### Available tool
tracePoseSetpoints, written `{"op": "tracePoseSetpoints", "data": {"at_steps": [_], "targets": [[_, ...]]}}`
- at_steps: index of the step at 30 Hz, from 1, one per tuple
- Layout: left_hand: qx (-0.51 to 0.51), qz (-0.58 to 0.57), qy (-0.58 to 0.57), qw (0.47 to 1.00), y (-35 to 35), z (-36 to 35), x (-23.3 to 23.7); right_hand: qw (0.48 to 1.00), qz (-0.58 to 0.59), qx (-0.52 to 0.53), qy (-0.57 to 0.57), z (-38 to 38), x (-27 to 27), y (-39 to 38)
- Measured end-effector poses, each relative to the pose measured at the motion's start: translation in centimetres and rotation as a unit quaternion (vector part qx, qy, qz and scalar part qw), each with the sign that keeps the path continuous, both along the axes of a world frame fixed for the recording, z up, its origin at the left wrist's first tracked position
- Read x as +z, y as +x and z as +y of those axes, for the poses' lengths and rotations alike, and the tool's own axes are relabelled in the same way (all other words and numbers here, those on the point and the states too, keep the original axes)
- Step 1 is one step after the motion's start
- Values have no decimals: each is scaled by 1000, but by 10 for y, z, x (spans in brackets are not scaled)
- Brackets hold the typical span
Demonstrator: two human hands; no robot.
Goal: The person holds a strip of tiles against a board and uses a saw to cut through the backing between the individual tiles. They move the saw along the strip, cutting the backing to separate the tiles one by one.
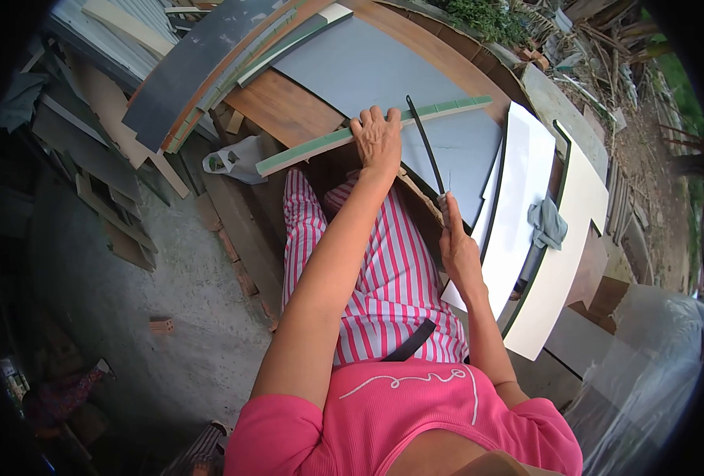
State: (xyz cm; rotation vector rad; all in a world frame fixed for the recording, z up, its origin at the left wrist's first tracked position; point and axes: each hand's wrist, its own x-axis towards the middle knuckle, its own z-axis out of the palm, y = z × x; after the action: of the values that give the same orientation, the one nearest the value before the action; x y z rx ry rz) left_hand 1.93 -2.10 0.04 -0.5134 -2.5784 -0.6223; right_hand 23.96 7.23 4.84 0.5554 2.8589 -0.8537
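Note:
My left hand [379,140] is closed over a long, narrow pale-green strip [312,155], its top crossed by lines at intervals. The strip lies slantwise over the front of a grey board [360,67]. In my right hand [460,250] is the grip of a tool with a long, narrow dark blade [426,147]. The blade points away from me and crosses the strip just right of my left hand. Whether its edge is toothed I cannot make out. The fingers of my right hand are wrapped round the handle, partly hiding it.
White curved panels [518,190] with dark edges lie at my right, a grey cloth [548,224] on them. Stacked curved boards [201,71] stand at the far left, near a white plastic bag [237,161]. Boards lean farther left. A brick [161,325] lies on the concrete floor [185,278].

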Motion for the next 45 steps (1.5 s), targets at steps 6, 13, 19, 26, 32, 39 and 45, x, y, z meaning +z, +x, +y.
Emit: {"op": "tracePoseSetpoints", "data": {"at_steps": [6, 13, 19, 26, 32, 39, 45], "targets": [[-18, -14, -3, 1000, 3, 0, 2, 998, 43, 29, 22, 8, -3, -76], [-1, 17, -12, 1000, 1, -1, -1, 993, 96, 64, 29, 9, -5, -145], [-9, -22, -12, 1000, 1, 1, 3, 999, 34, 30, 23, 4, -4, -29], [-4, 8, -19, 1000, 1, 2, 1, 1000, -15, -16, -2, -2, 7, 10], [1, 8, -10, 1000, 0, 2, -2, 991, 105, 57, 59, 9, -15, -48], [-7, -10, 0, 1000, 3, 1, 5, 988, 135, 56, 52, 12, -12, -142], [-10, 5, 2, 1000, 4, 1, -1, 996, 74, 44, 24, 3, -1, -70]]}}
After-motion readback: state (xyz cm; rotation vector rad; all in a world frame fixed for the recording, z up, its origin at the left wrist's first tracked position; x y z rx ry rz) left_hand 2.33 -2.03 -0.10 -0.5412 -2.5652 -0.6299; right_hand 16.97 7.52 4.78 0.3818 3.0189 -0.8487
